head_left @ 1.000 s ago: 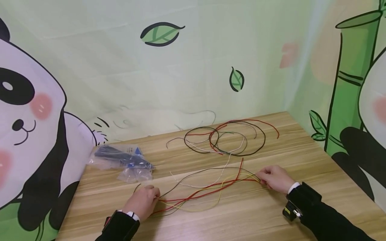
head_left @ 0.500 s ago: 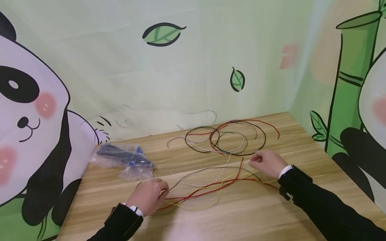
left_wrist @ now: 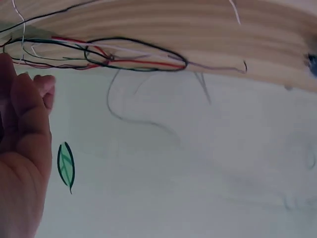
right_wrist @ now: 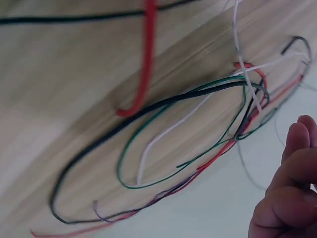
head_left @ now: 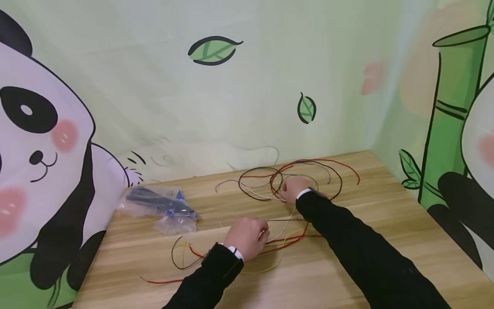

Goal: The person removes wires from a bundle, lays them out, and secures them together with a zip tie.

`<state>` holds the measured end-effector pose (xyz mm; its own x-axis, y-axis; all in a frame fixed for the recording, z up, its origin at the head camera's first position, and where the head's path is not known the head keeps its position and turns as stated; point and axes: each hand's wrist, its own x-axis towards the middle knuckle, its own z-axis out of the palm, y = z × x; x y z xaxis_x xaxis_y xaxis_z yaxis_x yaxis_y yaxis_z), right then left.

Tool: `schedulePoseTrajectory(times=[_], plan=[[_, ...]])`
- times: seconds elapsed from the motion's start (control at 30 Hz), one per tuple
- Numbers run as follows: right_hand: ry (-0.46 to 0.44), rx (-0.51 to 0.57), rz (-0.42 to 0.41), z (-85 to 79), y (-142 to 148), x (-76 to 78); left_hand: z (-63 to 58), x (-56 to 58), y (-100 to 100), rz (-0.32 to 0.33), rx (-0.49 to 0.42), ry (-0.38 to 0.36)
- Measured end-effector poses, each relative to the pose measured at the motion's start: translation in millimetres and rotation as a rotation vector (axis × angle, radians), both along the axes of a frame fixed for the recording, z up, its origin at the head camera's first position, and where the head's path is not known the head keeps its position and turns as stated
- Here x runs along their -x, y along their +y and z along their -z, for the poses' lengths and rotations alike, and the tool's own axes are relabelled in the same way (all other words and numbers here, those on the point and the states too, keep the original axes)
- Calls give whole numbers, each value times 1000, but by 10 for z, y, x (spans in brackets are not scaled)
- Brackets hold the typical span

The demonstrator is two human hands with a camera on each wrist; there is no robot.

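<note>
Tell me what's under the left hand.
Red wire, yellow wire and black wire show on either side of the left hand and its black sleeve. Whatever lies directly beneath is covered; I can't tell whether the hand touches any.

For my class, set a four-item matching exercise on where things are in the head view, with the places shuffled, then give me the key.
Things:
1. right hand
2. clear plastic bag
3. green bamboo
4. left hand

Places:
A. printed on the backdrop
B. at the nearer wires
C. at the far wires
D. near the far left corner of the table

Pairs: 1-C; 2-D; 3-A; 4-B.
</note>
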<state>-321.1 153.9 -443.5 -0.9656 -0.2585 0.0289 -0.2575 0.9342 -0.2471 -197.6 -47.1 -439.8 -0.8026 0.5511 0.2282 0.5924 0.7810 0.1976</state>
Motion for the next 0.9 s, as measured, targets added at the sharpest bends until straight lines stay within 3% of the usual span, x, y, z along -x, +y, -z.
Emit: schedulePoseTrajectory(times=[0.13, 0.37, 0.7, 0.9], plan=[[-20, -92, 63, 70, -211, 93, 127, -38, 47, -59, -28, -5], [-43, -125, 146, 235, -359, 203, 234, -146, -50, -132, -87, 6], [-94, -134, 174, 346, -333, 237, 284, -263, -126, -139, -147, 98], [-96, -140, 140, 345, -311, 223, 289, -282, -155, -126, -176, 77]])
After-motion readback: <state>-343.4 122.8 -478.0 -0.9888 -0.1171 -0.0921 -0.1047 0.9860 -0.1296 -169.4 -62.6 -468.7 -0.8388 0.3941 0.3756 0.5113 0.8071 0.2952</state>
